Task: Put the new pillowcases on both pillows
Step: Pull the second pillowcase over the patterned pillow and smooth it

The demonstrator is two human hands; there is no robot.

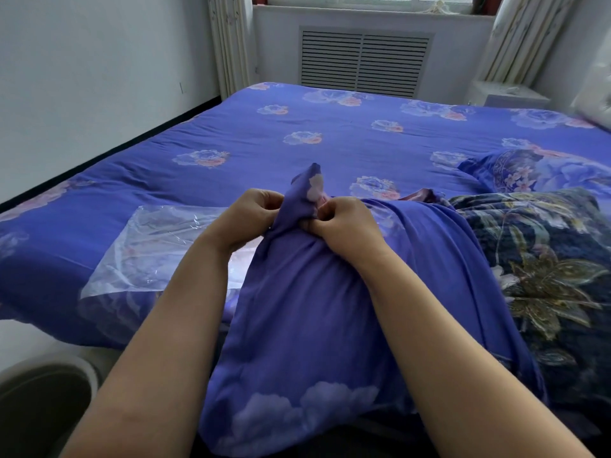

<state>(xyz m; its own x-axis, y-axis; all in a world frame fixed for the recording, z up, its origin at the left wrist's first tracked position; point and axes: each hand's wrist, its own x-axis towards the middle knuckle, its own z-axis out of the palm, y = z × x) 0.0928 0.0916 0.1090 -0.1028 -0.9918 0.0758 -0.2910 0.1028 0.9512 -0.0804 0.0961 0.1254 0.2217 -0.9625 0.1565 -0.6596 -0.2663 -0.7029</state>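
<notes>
Purple cloth fills the middle of the view: the new pillowcase [314, 309] is pulled over a pillow lying at the near edge of the bed [231, 133], at six o'clock from the bed's centre. Both hands work its far corner. The left hand [251, 216] has its fingers curled round the bunched corner, and the right hand [344, 223] pinches the same fabric from the other side, the two nearly touching. That tight double grip looks meant to seat the pillow's corner into the case's tip, which sticks up between them. At three o'clock lies a dark floral pillow [545, 276], touching the purple one; whether it wears an old or new cover is hard to say. A clear plastic bag [158, 246] sits at nine o'clock, probably the packaging. The pillow inside the case is wholly hidden, and the case's opening is out of sight.
</notes>
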